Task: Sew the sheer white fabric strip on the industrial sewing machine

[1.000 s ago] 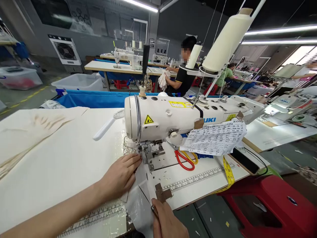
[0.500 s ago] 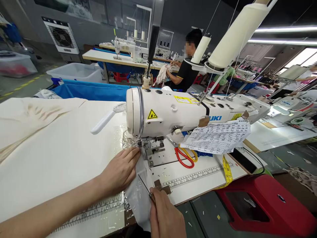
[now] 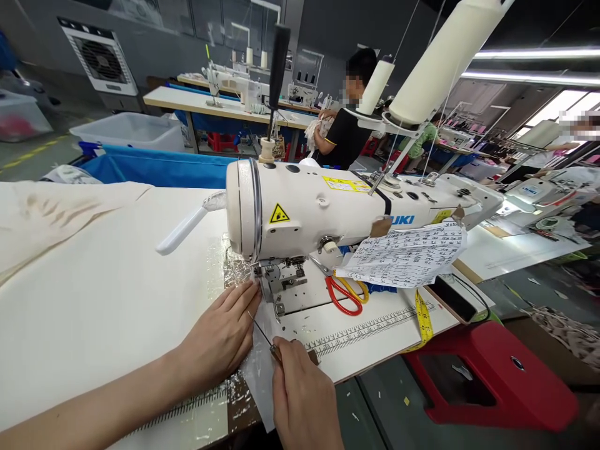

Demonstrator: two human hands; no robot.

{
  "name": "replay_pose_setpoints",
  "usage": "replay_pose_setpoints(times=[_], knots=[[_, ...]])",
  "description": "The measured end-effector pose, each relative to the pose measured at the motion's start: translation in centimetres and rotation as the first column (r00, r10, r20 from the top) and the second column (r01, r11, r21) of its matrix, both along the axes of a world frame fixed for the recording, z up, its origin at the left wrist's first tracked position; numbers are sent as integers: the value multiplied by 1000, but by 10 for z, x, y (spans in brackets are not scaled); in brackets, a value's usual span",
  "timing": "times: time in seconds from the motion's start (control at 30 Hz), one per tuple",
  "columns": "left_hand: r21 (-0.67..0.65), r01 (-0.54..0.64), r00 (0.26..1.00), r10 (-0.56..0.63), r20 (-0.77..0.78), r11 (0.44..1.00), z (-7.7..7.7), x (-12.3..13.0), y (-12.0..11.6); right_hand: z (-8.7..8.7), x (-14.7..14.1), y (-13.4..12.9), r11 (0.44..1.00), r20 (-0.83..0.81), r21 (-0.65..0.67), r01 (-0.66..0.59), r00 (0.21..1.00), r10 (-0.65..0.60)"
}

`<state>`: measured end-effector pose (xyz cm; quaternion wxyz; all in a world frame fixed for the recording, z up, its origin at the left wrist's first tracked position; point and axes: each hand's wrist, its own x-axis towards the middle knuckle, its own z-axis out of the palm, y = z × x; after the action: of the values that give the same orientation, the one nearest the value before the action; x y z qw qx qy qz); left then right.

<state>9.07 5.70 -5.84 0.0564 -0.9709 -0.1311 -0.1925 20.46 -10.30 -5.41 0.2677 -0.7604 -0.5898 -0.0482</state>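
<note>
A white sewing machine (image 3: 300, 200) stands across the table. Beside its needle area, my left hand (image 3: 220, 328) lies palm down with fingers close together, pressing on thin whitish translucent material (image 3: 262, 375) that hangs over the table's front edge. My right hand (image 3: 304, 394), lower down, is closed around the handle of a thin pointed metal tool (image 3: 260, 330). The tool's tip points up and left, close to my left fingers. Part of the material lies beneath both hands.
Red and yellow scissors (image 3: 344, 297), a handwritten paper (image 3: 407, 256) and a phone (image 3: 452, 299) are right of the needle area. Pale fabric (image 3: 47, 219) lies at the left. A red stool (image 3: 497, 375) stands at lower right. A person (image 3: 347, 134) in black works behind.
The view has shifted slightly, moving the scene left. My right hand and the tool have moved up, bringing the tip nearer my left hand, which stays by the needle area.
</note>
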Motion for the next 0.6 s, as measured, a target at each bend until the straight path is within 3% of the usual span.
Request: replay_pose_setpoints(times=[0.37,0.6], knots=[[29,32,999,-32,-13,999,11,-2,-3,-4,-4,9,999,3,39,25,1000,-26],[-25,-7,999,8,49,1000,0,1,6,1,-2,21,998,53,60,25,998,-28]])
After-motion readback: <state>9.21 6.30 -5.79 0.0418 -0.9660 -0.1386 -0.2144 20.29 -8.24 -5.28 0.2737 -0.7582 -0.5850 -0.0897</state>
